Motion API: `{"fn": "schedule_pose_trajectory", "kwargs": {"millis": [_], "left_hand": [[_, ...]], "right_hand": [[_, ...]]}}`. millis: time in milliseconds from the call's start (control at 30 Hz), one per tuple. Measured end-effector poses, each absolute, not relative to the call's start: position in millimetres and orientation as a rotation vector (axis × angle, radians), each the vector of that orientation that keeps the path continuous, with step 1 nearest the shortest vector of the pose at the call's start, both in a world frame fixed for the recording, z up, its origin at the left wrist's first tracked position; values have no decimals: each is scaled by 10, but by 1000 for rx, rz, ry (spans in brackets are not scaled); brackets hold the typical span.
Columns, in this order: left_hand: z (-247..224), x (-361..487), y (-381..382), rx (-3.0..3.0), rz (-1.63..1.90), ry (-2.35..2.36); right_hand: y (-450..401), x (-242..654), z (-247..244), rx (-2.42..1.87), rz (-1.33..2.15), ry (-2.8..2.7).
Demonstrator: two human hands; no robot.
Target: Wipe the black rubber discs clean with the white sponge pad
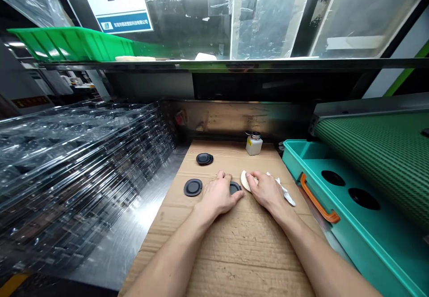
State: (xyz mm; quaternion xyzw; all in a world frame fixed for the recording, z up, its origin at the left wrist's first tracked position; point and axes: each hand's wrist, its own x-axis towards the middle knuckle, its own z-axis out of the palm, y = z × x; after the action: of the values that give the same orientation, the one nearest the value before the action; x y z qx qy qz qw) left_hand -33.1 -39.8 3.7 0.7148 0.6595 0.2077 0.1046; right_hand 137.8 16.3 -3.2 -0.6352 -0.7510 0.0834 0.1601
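Flattened cardboard (214,252) is laid over a steel bench (134,230), and a teal tray (311,185) is set to the right. A black disc (235,188) is held down by the left hand (219,194), its fingers curled closely over the rim. A white cloth (284,192) is bunched in the right hand (263,190), just right of that disc, so the left hand is the nearer.

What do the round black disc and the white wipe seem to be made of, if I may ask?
The round black disc: matte moulded rubber or plastic, by its dull sheen. The crumpled white wipe: soft cloth or paper, by its limp folds.
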Motion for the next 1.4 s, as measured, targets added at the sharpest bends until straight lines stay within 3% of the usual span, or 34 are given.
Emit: {"fn": "schedule_pose_trajectory", "kwargs": {"millis": [433, 633, 733, 833, 1400], "left_hand": [[151, -358, -453, 2183, 560, 1709], [491, -989, -5, 2235, 655, 1984], [597, -1389, 379, 2175, 449, 2182], [574, -1576, 678, 2088, 293, 2083], [536, -1332, 1082, 2023, 8, 1948]], "right_hand": [[168, 1386, -39, -1799, 276, -2153], [157, 1384, -32, -1788, 302, -2119], [156, 1388, -30, -1778, 310, -2096], [153, 1392, -27, -1766, 288, -2085], [157, 1407, -7, -1726, 280, -2078]]}}
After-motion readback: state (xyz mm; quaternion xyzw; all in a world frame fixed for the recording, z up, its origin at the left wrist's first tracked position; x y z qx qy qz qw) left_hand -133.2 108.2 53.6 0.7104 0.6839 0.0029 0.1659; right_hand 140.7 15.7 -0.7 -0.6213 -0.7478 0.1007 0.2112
